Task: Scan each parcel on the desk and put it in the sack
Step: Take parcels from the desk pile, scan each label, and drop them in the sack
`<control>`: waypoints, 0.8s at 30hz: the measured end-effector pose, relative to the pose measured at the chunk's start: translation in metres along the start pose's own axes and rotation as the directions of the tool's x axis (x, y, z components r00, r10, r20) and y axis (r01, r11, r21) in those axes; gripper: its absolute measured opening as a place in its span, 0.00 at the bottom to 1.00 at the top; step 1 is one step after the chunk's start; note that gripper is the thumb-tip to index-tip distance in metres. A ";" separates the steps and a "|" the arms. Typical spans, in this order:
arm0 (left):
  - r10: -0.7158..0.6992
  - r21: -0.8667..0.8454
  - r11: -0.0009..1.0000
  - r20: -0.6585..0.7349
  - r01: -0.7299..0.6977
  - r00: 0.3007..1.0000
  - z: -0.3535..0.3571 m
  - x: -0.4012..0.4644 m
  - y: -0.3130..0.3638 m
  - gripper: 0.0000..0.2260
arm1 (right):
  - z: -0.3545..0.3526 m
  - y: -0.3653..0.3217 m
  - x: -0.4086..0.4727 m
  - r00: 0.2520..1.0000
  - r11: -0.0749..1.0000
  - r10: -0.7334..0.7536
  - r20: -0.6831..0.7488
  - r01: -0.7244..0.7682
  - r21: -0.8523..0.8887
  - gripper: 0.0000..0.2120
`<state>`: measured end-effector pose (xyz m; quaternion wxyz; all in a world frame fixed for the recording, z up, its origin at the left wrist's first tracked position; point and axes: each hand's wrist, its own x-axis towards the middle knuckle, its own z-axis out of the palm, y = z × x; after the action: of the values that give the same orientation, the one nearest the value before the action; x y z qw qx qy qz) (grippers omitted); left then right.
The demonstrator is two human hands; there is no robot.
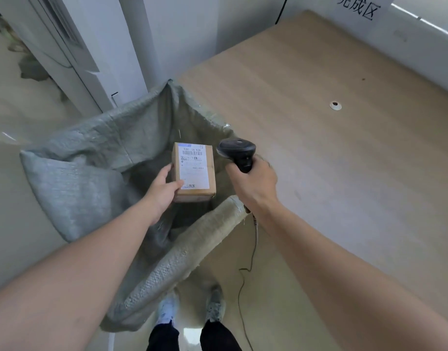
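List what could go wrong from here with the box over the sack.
1. The left hand grips the small brown cardboard parcel by one edge only, so it may slip before it is scanned.
2. The black handheld scanner in the right hand trails a thin cable past the grey woven sack rim; it might snag.

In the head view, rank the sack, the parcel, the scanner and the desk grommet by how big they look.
1. Sack
2. Parcel
3. Scanner, somewhat smaller than the parcel
4. Desk grommet, though it lies farther away
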<state>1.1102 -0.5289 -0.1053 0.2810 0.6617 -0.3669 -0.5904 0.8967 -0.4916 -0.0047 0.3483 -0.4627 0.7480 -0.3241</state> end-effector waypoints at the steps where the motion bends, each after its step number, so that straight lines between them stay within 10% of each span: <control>1: -0.007 0.005 1.000 0.009 0.007 1.000 0.001 0.007 -0.003 0.29 | 0.004 0.002 0.003 1.000 1.000 0.016 -0.002 -0.016 0.002 0.14; 13: -0.152 0.080 0.986 0.100 0.145 0.983 0.002 0.067 -0.053 0.27 | 0.031 0.018 0.022 0.987 0.987 0.157 -0.035 -0.158 -0.031 0.13; 24: -0.030 0.385 0.923 0.115 -0.016 0.993 0.030 0.077 -0.041 0.27 | 0.026 0.016 0.026 0.992 0.992 0.122 -0.014 -0.123 -0.021 0.12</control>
<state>1.0892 -0.5668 -0.1869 0.1211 0.6689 -0.4894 -0.5463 0.9020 -0.5137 -0.0374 0.3576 -0.4177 0.7808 -0.2967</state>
